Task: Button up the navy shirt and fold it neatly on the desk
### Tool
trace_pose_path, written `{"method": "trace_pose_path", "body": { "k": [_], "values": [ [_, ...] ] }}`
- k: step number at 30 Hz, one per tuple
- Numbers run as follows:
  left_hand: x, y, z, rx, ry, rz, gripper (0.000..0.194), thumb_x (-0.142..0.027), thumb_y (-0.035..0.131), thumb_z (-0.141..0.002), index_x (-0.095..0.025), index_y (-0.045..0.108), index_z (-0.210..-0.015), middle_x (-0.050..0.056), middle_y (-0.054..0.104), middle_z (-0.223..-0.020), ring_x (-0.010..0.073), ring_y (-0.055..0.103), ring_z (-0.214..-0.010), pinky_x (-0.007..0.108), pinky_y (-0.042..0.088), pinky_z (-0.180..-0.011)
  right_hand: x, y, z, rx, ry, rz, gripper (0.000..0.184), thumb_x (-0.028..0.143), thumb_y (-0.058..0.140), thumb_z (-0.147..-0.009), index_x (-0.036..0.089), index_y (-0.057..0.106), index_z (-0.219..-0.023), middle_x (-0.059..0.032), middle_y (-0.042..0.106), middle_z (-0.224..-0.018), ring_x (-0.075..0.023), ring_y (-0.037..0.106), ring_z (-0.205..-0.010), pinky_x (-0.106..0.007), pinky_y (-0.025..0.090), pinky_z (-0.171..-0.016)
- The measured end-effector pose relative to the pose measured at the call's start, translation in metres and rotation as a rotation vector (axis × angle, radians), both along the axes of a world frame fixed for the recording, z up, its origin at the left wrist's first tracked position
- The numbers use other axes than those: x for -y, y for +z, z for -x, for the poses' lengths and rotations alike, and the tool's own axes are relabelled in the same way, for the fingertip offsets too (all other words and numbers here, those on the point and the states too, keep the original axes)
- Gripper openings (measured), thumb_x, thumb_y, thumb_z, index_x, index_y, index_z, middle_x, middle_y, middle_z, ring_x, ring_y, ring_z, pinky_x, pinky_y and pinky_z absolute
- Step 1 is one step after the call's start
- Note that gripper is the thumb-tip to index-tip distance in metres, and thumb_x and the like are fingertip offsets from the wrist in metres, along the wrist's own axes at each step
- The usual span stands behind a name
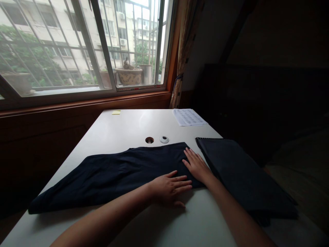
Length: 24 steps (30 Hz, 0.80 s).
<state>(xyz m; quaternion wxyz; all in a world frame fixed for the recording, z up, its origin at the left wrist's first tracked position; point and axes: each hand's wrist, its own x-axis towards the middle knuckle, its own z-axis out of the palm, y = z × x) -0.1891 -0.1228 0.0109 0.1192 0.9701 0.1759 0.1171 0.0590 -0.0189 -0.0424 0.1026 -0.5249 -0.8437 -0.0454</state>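
Observation:
A dark navy garment (110,171), apparently folded trousers, lies stretched across the white table, its narrow end at the left and its wider end under my hands. Near its lower right edge my left hand (171,188) is spread, fingers pointing right, with the thumb over the table. My right hand (197,165) rests flat on the garment's right end, fingers angled up and left. Neither hand grips anything. Just right of my right forearm lies a folded dark cloth stack (241,171), partly hidden by that arm.
The white table (136,125) has a round cable hole (149,140) and a loose round cap (164,139) beyond the garment. Printed papers (189,117) lie at the far right, a yellow sticky note (116,112) at the far left. A barred window (110,44) stands behind.

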Motion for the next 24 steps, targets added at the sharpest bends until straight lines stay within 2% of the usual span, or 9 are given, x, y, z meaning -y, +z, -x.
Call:
{"method": "trace_pose_path", "body": {
  "k": [8,17,21,24],
  "values": [
    [0.001,-0.003,0.003,0.011,0.023,0.005,0.065,-0.055,0.037,-0.102,-0.018,0.027,-0.156,0.007,0.032,-0.161,0.0204,0.022,-0.151,0.044,0.007,-0.126,0.0,0.003,0.001,0.003,-0.008,0.023,0.062,0.048,0.029,-0.103,0.014,0.035,-0.154,-0.0093,0.029,-0.162,-0.0246,0.026,-0.15,-0.047,0.023,-0.121],
    [0.008,-0.005,0.011,0.015,0.081,0.008,0.067,-0.056,0.034,-0.103,-0.018,0.025,-0.157,0.009,0.031,-0.161,0.023,0.022,-0.151,0.047,0.008,-0.125,-0.002,0.006,-0.005,-0.053,0.012,0.04,0.058,0.046,0.033,-0.102,0.015,0.04,-0.151,-0.0106,0.035,-0.159,-0.025,0.03,-0.148,-0.049,0.028,-0.12],
    [0.003,-0.009,0.034,-0.026,0.152,-0.024,0.067,-0.059,0.031,-0.102,-0.023,0.023,-0.157,0.006,0.027,-0.162,0.0229,0.019,-0.152,0.047,0.006,-0.125,-0.002,0.005,-0.005,-0.061,0.012,0.035,0.058,0.047,0.034,-0.102,0.017,0.039,-0.152,-0.01,0.035,-0.159,-0.0254,0.029,-0.148,-0.049,0.028,-0.12],
    [-0.008,-0.012,0.063,-0.089,0.283,-0.055,0.065,-0.059,0.03,-0.102,-0.028,0.02,-0.158,0.004,0.022,-0.163,0.0237,0.016,-0.152,0.048,0.005,-0.124,-0.002,0.005,-0.005,-0.057,0.008,0.041,0.059,0.047,0.033,-0.102,0.017,0.039,-0.152,-0.0097,0.034,-0.16,-0.0251,0.029,-0.149,-0.049,0.027,-0.12]
  ]
}}
